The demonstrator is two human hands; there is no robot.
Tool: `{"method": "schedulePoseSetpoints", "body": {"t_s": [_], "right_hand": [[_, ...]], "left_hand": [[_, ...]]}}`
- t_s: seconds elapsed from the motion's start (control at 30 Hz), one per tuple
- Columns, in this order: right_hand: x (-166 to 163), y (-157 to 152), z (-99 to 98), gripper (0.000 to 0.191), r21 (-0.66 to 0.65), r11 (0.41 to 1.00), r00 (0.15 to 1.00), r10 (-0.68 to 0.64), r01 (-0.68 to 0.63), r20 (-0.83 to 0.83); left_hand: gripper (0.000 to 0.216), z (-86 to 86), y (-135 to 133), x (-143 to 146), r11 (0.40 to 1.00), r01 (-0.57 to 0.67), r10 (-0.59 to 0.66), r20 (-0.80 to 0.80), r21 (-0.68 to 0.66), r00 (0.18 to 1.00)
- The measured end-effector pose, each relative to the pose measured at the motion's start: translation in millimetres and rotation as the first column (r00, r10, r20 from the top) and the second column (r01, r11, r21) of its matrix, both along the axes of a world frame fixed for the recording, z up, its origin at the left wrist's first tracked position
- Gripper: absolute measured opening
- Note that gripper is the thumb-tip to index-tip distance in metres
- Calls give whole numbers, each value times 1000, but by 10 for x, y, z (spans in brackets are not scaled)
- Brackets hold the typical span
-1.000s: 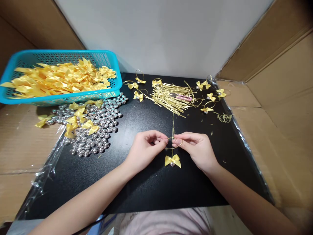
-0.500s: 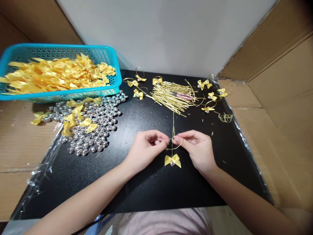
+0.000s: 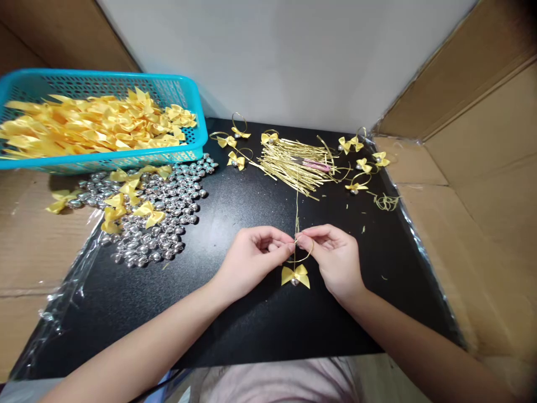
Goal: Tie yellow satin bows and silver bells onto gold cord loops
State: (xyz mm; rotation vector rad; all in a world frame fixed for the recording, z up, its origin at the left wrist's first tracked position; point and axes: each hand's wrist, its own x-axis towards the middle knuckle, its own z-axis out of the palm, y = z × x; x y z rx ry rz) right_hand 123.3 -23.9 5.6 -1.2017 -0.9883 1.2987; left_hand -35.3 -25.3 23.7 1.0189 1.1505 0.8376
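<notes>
My left hand and my right hand meet fingertip to fingertip over the black table. Both pinch a thin gold cord, which curves in a loop below the fingers. A lighter gold thread runs from the pile of gold strips down between my hands. Just under the loop lies a yellow ribbon bow with a silver bead at its middle. The fingertips partly hide where cord and thread cross.
A blue basket of yellow bows stands at the back left. Silver beads with several bows spread before it. Gold strips carry a pink-handled tool. Finished-looking looped bows flank them. A thread tangle lies right.
My fingertips have come closer together, the left hand shifting slightly right and the right hand slightly left. The view has shifted a little. The bow stays just below the hands.
</notes>
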Motion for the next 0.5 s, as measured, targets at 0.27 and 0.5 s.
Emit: {"method": "schedulePoseSetpoints", "body": {"t_s": [0.27, 0.5], "right_hand": [[-31, -30, 32, 22, 21, 1000, 999, -22, 21, 47], [75, 21, 54, 10, 144, 979, 982, 122, -143, 142]], "left_hand": [[16, 17, -4, 11, 999, 2, -1, 18, -51, 1000], [11, 5, 32, -13, 998, 3, -4, -10, -68, 1000]]}}
